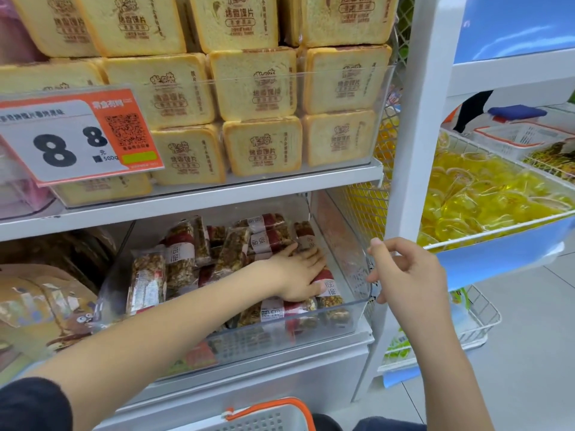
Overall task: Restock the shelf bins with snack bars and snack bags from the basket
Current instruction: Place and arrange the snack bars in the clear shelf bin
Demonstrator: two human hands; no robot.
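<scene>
Clear bin [357,269] of nut bars [179,259], frame centre.
Left hand [298,275] lies flat on bars, fingers together; right hand [407,272], fingers loosely curled, touches bin's corner.

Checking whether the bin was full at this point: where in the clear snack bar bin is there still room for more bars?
The clear bin has bare floor along its right wall, beyond the left hand, towards the back right corner. The middle and left are crowded with snack bars. The right hand hovers at the bin's front right corner.

"8 8", "500g" on price tag [77,138]
</scene>
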